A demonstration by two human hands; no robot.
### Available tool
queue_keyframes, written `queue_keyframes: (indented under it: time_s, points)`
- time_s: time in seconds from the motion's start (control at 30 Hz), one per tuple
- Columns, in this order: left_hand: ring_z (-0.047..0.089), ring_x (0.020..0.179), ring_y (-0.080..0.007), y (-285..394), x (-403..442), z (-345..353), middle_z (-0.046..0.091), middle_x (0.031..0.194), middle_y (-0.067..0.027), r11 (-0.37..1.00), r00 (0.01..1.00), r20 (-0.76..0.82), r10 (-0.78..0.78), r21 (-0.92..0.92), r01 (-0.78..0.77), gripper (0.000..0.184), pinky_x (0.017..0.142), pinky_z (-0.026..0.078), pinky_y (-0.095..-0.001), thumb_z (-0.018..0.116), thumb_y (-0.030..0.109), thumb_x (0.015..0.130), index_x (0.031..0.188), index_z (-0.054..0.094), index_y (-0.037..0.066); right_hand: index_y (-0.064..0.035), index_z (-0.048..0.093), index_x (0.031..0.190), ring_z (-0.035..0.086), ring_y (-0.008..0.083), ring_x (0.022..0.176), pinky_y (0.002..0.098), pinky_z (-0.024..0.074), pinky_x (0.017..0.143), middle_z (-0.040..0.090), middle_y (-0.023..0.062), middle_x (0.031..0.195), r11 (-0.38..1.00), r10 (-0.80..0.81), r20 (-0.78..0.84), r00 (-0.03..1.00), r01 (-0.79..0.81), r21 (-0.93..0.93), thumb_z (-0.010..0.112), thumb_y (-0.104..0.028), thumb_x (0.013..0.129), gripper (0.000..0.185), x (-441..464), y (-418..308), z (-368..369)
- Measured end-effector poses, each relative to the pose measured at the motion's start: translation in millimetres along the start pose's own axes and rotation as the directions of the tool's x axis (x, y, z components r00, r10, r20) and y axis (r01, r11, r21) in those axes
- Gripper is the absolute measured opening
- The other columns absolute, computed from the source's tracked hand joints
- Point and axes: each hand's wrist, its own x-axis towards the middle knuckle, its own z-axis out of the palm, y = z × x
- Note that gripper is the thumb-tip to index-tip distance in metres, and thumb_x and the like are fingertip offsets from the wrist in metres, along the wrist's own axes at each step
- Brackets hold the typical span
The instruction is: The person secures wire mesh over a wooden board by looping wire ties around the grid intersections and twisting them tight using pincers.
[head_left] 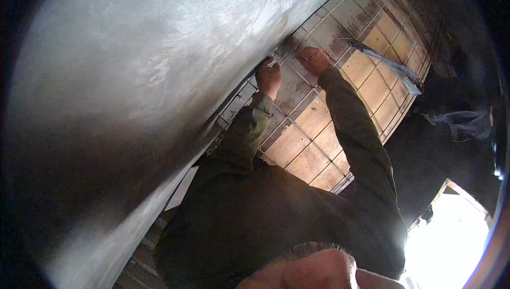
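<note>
My left hand (269, 78) is closed at the steel rod mesh (311, 141), close against the grey wall. Something small and pale shows at its fingertips, too unclear to name. Just to the right, my right hand (315, 61) is also closed, its fingers bent down at the same mesh. Whatever it grips is hidden. A bundle of thin grey wires (390, 65) lies across the rods, to the right of my right hand. Beneath the mesh are wooden boards (305, 153), partly stained grey.
A large, smooth grey wall (133, 60) slopes along the left side, right beside the mesh. Dark crumpled cloth (462, 121) lies at the right. Bright light comes through an opening (449, 236) at the lower right.
</note>
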Motion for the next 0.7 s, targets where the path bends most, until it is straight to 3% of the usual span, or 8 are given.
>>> queue_keyframes:
  time_s: [0.07, 0.1, 0.17, 0.23, 0.27, 0.4, 0.47, 0.7]
  points:
    - [0.064, 0.087, -0.0266, -8, 2, 0, 0.066, 0.093, -0.0151, 0.996, 0.982, 0.178, -0.066, -0.053, 0.077, 0.020, 0.079, 0.047, -0.0356, 0.058, 0.013, 0.081, 0.093, 0.062, -0.002, -0.0126, 0.070, 0.089, 0.061, 0.0326, 0.082, 0.0422, 0.0489, 0.073, 0.064, 0.0124, 0.089, 1.000, -0.004, -0.005, 1.000, 0.004, 0.026, 0.061, -0.019, 0.079, 0.015, -3, 7, 10]
    - [0.064, 0.087, -0.0266, -2, 0, -6, 0.066, 0.093, -0.0151, 0.996, 0.981, 0.180, -0.067, -0.053, 0.078, 0.020, 0.079, 0.047, -0.0356, 0.058, 0.013, 0.081, 0.093, 0.062, -0.002, -0.0118, 0.070, 0.089, 0.061, 0.0325, 0.082, 0.0418, 0.0489, 0.073, 0.064, 0.0122, 0.089, 0.998, 0.013, -0.082, 0.997, -0.009, 0.056, 0.061, -0.018, 0.079, 0.015, -6, 7, 14]
    - [0.062, 0.091, -0.0365, 25, -9, -24, 0.063, 0.098, -0.0219, 0.988, 0.979, 0.173, -0.106, 0.130, 0.084, 0.036, 0.080, 0.048, -0.0430, 0.057, 0.018, 0.079, 0.110, 0.056, -0.002, -0.0111, 0.070, 0.089, 0.061, 0.0324, 0.082, 0.0414, 0.0489, 0.073, 0.064, 0.0119, 0.088, 0.996, 0.030, -0.160, 0.987, -0.017, 0.085, 0.061, -0.017, 0.079, 0.014, -6, 9, 11]
    - [0.062, 0.090, -0.0360, 41, -17, -33, 0.063, 0.099, -0.0218, 0.977, 0.978, 0.184, -0.098, 0.204, 0.059, 0.039, 0.079, 0.048, -0.0436, 0.056, 0.018, 0.080, 0.113, 0.053, -0.001, -0.0178, 0.068, 0.100, 0.062, 0.0315, 0.091, 0.0439, 0.0498, 0.080, 0.066, 0.0114, 0.097, 0.976, 0.150, 0.087, 0.985, -0.161, 0.144, 0.052, -0.023, 0.083, 0.024, -5, 11, 3]
    - [0.062, 0.090, -0.0355, 44, -19, -36, 0.063, 0.099, -0.0217, 0.961, 0.977, 0.193, -0.089, 0.276, 0.033, 0.041, 0.079, 0.048, -0.0441, 0.055, 0.019, 0.080, 0.116, 0.051, -0.001, -0.0178, 0.068, 0.100, 0.062, 0.0315, 0.091, 0.0439, 0.0498, 0.080, 0.066, 0.0114, 0.097, 0.976, 0.149, 0.088, 0.985, -0.161, 0.146, 0.052, -0.023, 0.083, 0.024, -5, 14, 5]
    - [0.062, 0.089, -0.0358, 40, -20, -32, 0.064, 0.098, -0.0217, 0.964, 0.990, 0.142, -0.020, 0.266, -0.018, 0.040, 0.080, 0.048, -0.0440, 0.054, 0.020, 0.081, 0.116, 0.052, 0.000, -0.0162, 0.068, 0.098, 0.062, 0.0327, 0.091, 0.0440, 0.0490, 0.081, 0.065, 0.0128, 0.097, 0.982, 0.046, 0.035, 0.998, -0.051, 0.183, 0.052, -0.026, 0.083, 0.024, -2, 22, 16]
    - [0.062, 0.090, -0.0352, 40, -15, -33, 0.064, 0.096, -0.0210, 0.948, 0.968, 0.226, -0.110, 0.316, 0.034, 0.041, 0.079, 0.048, -0.0438, 0.053, 0.022, 0.082, 0.118, 0.051, 0.001, -0.0158, 0.069, 0.097, 0.062, 0.0328, 0.091, 0.0442, 0.0489, 0.081, 0.065, 0.0132, 0.097, 0.984, 0.021, 0.018, 1.000, -0.024, 0.174, 0.053, -0.026, 0.083, 0.023, -1, 21, 17]
    - [0.064, 0.084, -0.0339, 16, -12, -23, 0.066, 0.090, -0.0173, 0.994, 0.997, 0.068, -0.045, 0.102, 0.038, 0.029, 0.076, 0.050, -0.0407, 0.057, 0.025, 0.082, 0.101, 0.062, 0.003, -0.0110, 0.069, 0.089, 0.062, 0.0297, 0.082, 0.0386, 0.0492, 0.073, 0.064, 0.0126, 0.089, 0.971, 0.065, -0.079, 0.995, -0.045, 0.234, 0.062, -0.016, 0.079, 0.013, -5, 10, 11]
